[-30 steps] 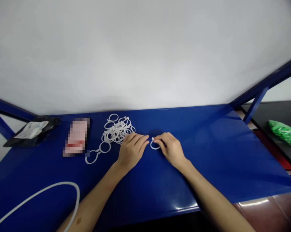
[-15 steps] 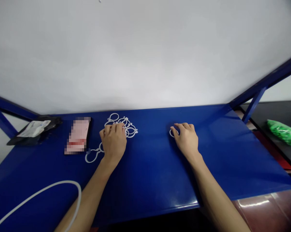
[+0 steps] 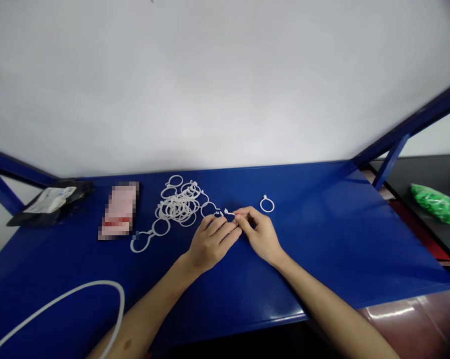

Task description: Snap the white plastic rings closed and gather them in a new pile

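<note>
My left hand [image 3: 211, 240] and my right hand [image 3: 257, 230] meet over the middle of the blue table [image 3: 322, 249]. Both pinch a small open white plastic ring [image 3: 224, 213], whose ends stick out above the fingertips. A pile of the same white rings [image 3: 180, 202] lies just left of my hands. One closed white ring [image 3: 267, 204] lies alone on the table, to the right of and beyond my right hand.
A pixelated pink packet [image 3: 119, 209] and a black bag with a white label [image 3: 51, 202] lie at the left. A white tube [image 3: 78, 291] curves over the near left corner. A green bag [image 3: 437, 203] sits on a dark surface at the right.
My right hand set a closed ring down at the right and came back to the middle. My left hand went to the pile and returned with an open ring, now pinched by both hands.
</note>
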Available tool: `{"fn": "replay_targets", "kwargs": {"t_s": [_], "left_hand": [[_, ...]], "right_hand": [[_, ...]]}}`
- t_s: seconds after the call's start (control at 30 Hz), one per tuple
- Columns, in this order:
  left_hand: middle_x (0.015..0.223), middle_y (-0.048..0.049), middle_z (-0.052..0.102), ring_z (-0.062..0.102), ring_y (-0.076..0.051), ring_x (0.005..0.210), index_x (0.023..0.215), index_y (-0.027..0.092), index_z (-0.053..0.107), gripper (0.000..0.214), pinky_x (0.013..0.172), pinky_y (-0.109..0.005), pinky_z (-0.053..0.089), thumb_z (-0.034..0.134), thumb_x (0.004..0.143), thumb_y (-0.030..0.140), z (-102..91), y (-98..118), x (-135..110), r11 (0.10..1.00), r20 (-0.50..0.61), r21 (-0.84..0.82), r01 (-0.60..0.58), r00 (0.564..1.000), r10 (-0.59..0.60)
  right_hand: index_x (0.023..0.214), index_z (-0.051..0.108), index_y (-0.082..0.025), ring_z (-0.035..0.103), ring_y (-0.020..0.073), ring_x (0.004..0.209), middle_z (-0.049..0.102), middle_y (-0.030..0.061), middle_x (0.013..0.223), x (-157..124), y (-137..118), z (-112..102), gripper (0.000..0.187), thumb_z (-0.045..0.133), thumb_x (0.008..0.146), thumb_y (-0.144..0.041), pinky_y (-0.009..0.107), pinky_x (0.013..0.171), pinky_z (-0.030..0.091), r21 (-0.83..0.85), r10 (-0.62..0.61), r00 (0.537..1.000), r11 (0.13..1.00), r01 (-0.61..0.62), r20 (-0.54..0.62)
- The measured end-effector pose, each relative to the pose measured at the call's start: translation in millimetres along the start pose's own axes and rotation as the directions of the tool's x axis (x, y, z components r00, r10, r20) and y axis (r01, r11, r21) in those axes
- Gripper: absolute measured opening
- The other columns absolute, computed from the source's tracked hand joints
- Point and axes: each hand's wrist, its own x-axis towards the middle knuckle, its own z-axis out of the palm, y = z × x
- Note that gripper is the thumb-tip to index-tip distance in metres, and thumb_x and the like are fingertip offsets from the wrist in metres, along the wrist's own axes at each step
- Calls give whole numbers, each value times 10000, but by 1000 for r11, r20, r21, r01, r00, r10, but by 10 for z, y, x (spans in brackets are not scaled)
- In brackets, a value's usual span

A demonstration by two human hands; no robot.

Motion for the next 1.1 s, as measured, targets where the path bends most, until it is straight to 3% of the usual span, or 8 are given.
{"fn": "replay_targets", "kwargs": {"t_s": [0.13,0.3,0.4,0.5,0.7,0.83,0.93,1.1], "left_hand": [[929,-17,743,625,-195,909,983,199,659,134,869,-352,472,696,874,129,-3,-28,7,997,-45,-44,56,997,-58],[938,-68,666,620,-210,906,1017,180,575,146,832,-372,521,660,898,175,44,-68,-22,924,-98,-138,356,924,-370],[909,-46,625,624,-178,879,977,192,551,85,801,-326,535,620,930,176,103,-80,-47,854,-8,-258,452,883,-469],[877,-22,629,639,-150,842,952,198,555,56,783,-289,534,566,949,143,108,-105,-31,807,74,-339,483,869,-489],[864,-34,648,616,-171,803,955,188,581,74,767,-320,512,535,940,131,-76,-357,42,814,-31,-160,558,821,-570],[932,-63,690,600,-259,931,965,192,615,137,839,-411,464,549,879,108,-163,-508,-6,869,219,99,484,842,-494],[965,-87,696,579,-314,965,990,196,647,203,826,-456,415,571,822,112,-163,-517,-64,896,399,249,368,804,-441],[946,-99,698,568,-330,952,962,193,667,192,813,-477,374,565,822,110,-122,-478,-101,915,495,268,301,772,-399]], "right_hand": [[1003,684,-210,646,140,700,719,15,834,8,36,-5,205,605,938,-387,267,664,508,59,-3,999,998,6,-40],[894,660,-201,609,133,655,677,4,751,-1,9,-22,190,608,939,-379,263,642,491,8,-54,996,998,55,-69],[854,633,-201,594,131,630,650,-3,716,3,12,-6,179,585,948,-345,262,622,484,-49,-84,995,995,81,-58],[858,634,-205,588,135,635,660,7,746,29,43,11,160,561,953,-312,263,611,478,-160,-124,991,981,114,-52],[897,644,-213,619,151,732,663,18,817,51,92,23,134,541,970,-258,274,672,493,-310,-172,983,933,184,65],[888,637,-214,615,166,790,665,17,831,26,97,43,123,548,972,-220,301,734,497,-379,-199,970,895,237,138],[879,631,-213,608,173,804,669,18,838,14,97,58,128,547,975,-212,323,776,497,-394,-209,964,882,259,167],[884,625,-213,614,181,812,674,22,843,12,100,65,125,543,978,-215,337,796,497,-396,-214,958,876,276,193]]}}
